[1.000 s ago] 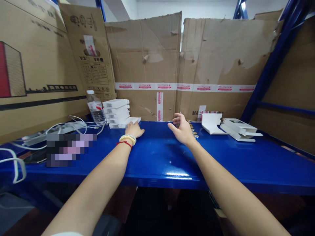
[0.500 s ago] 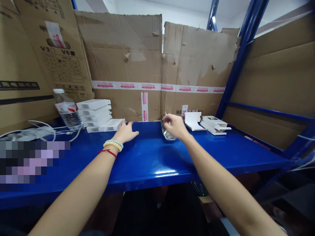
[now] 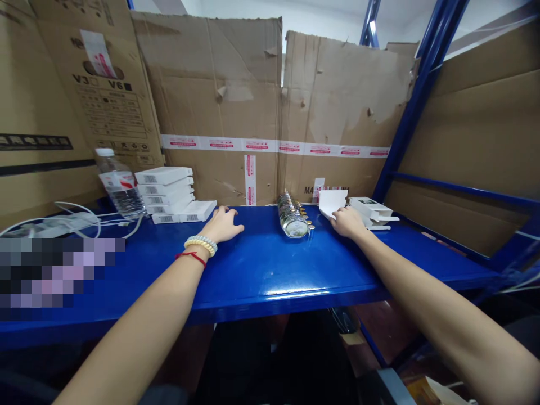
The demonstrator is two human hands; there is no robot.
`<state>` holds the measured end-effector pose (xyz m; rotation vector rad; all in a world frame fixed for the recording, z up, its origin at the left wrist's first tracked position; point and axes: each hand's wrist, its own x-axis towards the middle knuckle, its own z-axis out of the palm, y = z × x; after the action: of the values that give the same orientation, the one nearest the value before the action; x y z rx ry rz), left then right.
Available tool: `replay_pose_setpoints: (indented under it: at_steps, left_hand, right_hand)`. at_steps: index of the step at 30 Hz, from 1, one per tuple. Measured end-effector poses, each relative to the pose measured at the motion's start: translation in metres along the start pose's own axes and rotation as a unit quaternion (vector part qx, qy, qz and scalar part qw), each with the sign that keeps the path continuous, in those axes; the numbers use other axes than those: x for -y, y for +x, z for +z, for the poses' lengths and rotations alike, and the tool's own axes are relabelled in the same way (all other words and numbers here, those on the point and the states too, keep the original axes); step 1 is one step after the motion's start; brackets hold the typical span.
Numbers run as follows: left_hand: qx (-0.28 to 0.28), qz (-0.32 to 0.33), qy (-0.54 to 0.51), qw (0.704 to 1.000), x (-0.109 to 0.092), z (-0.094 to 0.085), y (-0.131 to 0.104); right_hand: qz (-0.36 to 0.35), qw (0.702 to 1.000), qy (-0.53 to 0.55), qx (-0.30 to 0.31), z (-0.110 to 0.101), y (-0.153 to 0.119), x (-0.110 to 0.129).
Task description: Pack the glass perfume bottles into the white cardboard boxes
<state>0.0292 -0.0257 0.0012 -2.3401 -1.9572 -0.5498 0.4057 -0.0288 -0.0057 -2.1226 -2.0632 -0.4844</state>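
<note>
While the left hand (image 3: 222, 225) is spread, the right hand (image 3: 349, 223), grip unclear, meets a folded white card (image 3: 333, 200), probably light, best edge-pinched.

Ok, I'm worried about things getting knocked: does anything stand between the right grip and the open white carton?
Nothing visible does. The right grip is at the near edge of the open white carton; whether it touches isn't clear. The glass items sit left of both, out of the way.
</note>
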Motion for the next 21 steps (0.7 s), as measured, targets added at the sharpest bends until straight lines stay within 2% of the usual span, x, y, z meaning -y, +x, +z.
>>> replay_pose_setpoints:
  at_steps: [5,9,13,18,21]
  left_hand:
    - [0.008,0.005,0.004,1.0,0.002,0.001,0.001]
    - [0.002,0.008,0.001,1.0,0.002,0.001,-0.001]
    - [0.002,0.009,0.001,1.0,0.003,0.002,-0.001]
    - [-0.003,0.007,-0.008,1.0,0.002,0.001,-0.002]
    - [-0.009,0.01,-0.013,1.0,0.0,0.0,-0.004]
  right_hand:
    - [0.051,0.998,0.017,0.024,-0.004,0.009,0.005]
    - [0.092,0.995,0.028,0.011,-0.003,0.008,0.005]
    - [0.128,0.989,0.057,-0.04,-0.001,0.006,0.004]
    - [0.155,0.973,0.15,-0.077,0.004,0.005,0.0]
    - [0.167,0.956,0.178,-0.165,0.004,0.007,-0.006]
